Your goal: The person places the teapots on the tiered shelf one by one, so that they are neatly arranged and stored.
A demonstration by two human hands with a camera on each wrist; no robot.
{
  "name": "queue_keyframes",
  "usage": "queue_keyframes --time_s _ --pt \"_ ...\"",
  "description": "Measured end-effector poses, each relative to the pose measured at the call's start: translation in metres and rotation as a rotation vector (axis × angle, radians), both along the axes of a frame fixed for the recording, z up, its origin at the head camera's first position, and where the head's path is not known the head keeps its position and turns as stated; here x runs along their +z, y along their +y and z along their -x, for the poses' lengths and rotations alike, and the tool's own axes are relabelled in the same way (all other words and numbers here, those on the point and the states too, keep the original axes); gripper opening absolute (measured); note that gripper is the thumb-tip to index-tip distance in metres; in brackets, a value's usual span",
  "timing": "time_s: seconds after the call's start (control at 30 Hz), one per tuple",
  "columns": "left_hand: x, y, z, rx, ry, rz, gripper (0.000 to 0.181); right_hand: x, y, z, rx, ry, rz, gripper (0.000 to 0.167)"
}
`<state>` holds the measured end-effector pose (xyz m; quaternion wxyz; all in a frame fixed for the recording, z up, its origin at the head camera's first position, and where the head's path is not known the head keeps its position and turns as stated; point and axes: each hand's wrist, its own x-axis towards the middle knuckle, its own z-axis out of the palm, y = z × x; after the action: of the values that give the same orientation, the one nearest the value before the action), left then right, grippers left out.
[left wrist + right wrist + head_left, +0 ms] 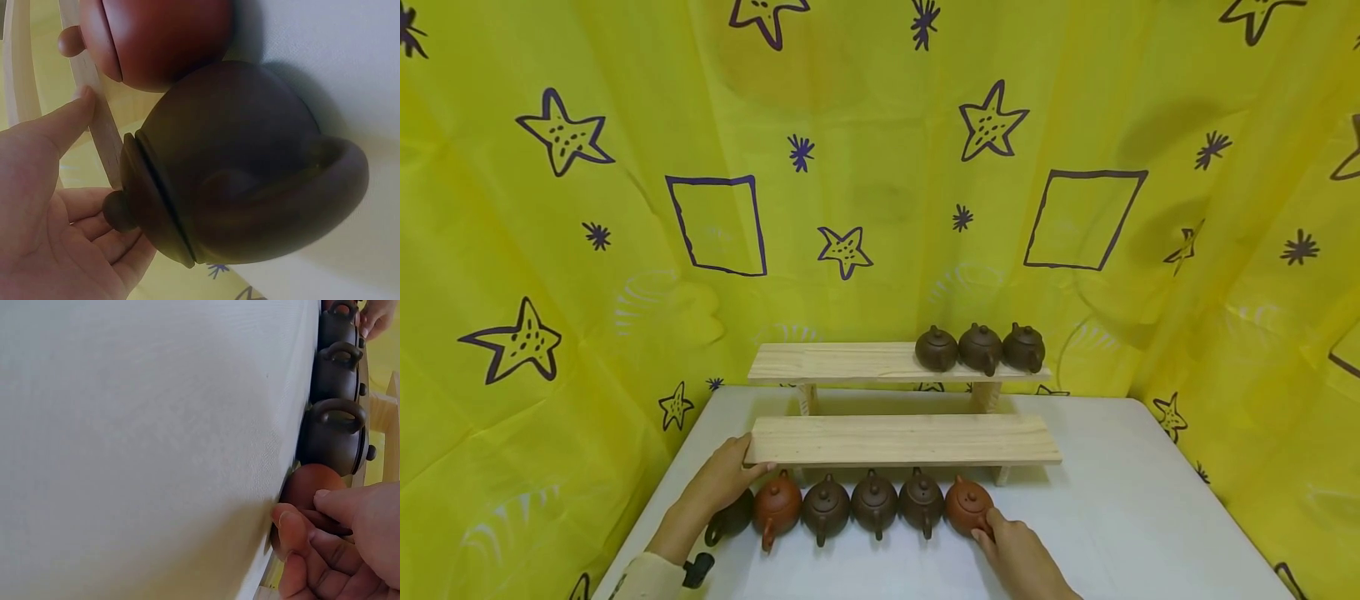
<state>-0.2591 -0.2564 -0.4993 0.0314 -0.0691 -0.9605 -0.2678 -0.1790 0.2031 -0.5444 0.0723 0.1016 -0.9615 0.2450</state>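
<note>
A white table (1120,500) is being surrounded by yellow cloth (887,100) printed with dark stars (995,123). Below centre, toward the right, the rightmost red teapot (967,504) is being pinched at its handle (328,522) by the right hand (1026,554); at lower left, the lower wooden shelf (902,439) is being touched by the left hand (718,477), its fingers (97,244) spread from the thumb.

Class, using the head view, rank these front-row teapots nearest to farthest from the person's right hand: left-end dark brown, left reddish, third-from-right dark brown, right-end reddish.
1. Right-end reddish teapot: handle in the right hand.
2. Third-from-right dark brown teapot: inside the row.
3. Left reddish teapot: second from left.
4. Left-end dark brown teapot: partly behind the left hand.
</note>
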Motion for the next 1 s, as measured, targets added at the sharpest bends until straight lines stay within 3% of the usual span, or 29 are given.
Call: queue_keyframes --time_s 0.33,0.57,0.83,1.0 --pt "0.002 0.001 -0.001 0.000 0.006 0.005 0.073 0.006 0.002 -0.008 0.009 0.026 0.030 0.028" --pt "0.003 0.002 0.000 -0.007 0.011 0.010 0.075 0.019 0.002 -0.013 0.033 0.046 0.052 0.029" --pt "0.002 0.000 0.001 -0.015 0.012 0.009 0.073 0.057 -0.005 -0.011 0.141 0.012 0.125 0.023" --pt "0.001 -0.001 0.001 -0.013 0.013 0.012 0.072 0.085 -0.017 0.001 0.120 0.039 0.144 0.024"
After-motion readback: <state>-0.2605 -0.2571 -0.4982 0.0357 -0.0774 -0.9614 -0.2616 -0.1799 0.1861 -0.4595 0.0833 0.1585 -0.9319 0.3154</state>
